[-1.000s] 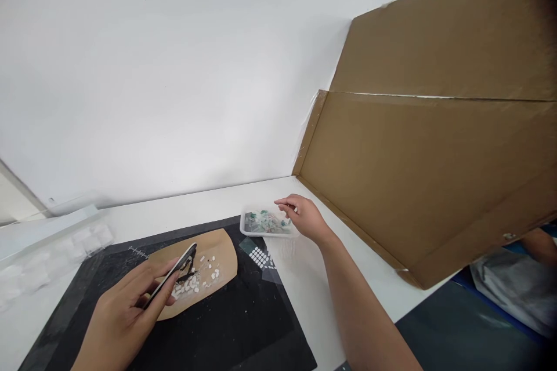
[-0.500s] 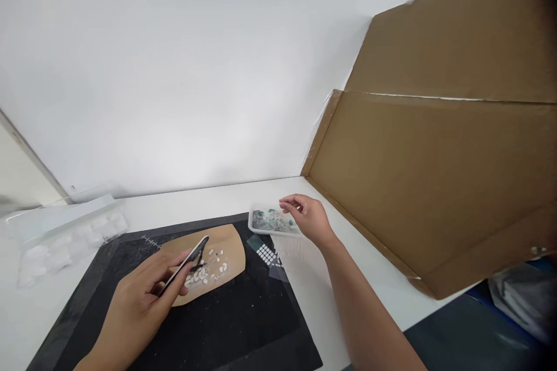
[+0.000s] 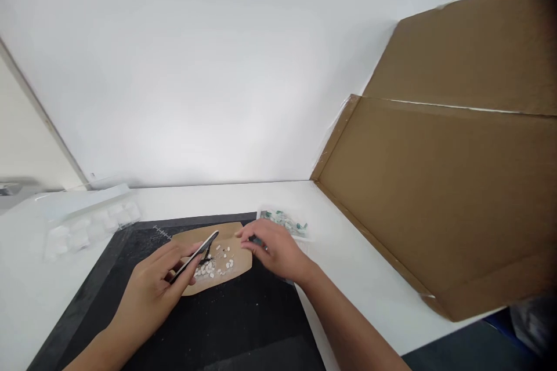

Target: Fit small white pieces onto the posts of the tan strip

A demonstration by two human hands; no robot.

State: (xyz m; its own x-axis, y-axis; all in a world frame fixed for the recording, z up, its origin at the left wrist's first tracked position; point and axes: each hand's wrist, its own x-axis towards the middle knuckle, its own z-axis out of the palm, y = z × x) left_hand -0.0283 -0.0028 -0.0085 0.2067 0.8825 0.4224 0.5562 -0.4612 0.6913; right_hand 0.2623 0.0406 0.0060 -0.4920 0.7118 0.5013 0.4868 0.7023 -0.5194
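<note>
My left hand (image 3: 159,278) is closed around a thin, flat dark piece with a pale edge (image 3: 202,250), tilted and seen nearly edge-on, so its kind is unclear. Beneath it lies a tan sheet (image 3: 246,261) with several small white pieces (image 3: 228,265) scattered on it, and a dark strip shows beside the held piece. Over the sheet's right end, my right hand (image 3: 276,249) has its thumb and finger curled close together in a pinch. Anything between those fingertips is too small to make out. Just behind this hand is a clear tray (image 3: 285,221) of green and whitish bits, partly covered.
A black mat (image 3: 226,330) lies under the sheet on the white table (image 3: 361,278). At the far left rests a clear plastic organizer (image 3: 93,226) with white contents. A large cardboard panel (image 3: 435,203) stands along the right side, against the white wall (image 3: 209,81).
My right hand has moved from above the clear tray leftward and nearer, to the tan sheet's right end. My left hand keeps its hold on the thin dark piece. The view has shifted slightly.
</note>
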